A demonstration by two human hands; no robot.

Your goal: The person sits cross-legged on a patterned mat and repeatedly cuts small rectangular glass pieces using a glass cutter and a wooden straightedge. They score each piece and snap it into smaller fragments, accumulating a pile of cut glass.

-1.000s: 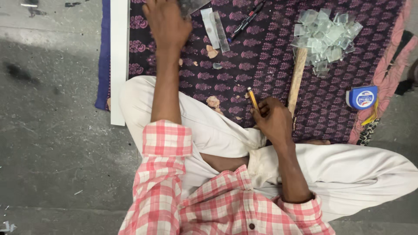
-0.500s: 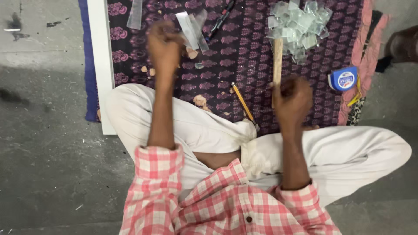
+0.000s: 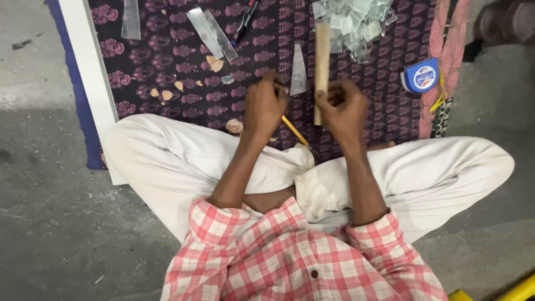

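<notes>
I sit cross-legged on a grey floor, looking down at my own two hands over a dark purple patterned cloth (image 3: 167, 72). My right hand (image 3: 343, 108) is curled closed around the lower end of a flat wooden stick (image 3: 322, 61), which stands lengthwise away from me. My left hand (image 3: 264, 106) pinches the bottom of a narrow tapering shard of mirror glass (image 3: 298, 72), fingers drawn tight together, just beside the stick. A yellow pencil (image 3: 294, 131) lies on the cloth under my wrists. I judge the work partly done: a heap of small cut glass squares (image 3: 356, 22) sits beyond the stick, while longer uncut strips (image 3: 209, 30) lie to the left, so more cutting seems to remain. A blue tape measure (image 3: 421, 75) rests at the cloth's right edge, and a white board (image 3: 92, 83) runs along its left edge. The heap is cut off by the top of the frame, and my fingertips hide how the shard meets the stick.
</notes>
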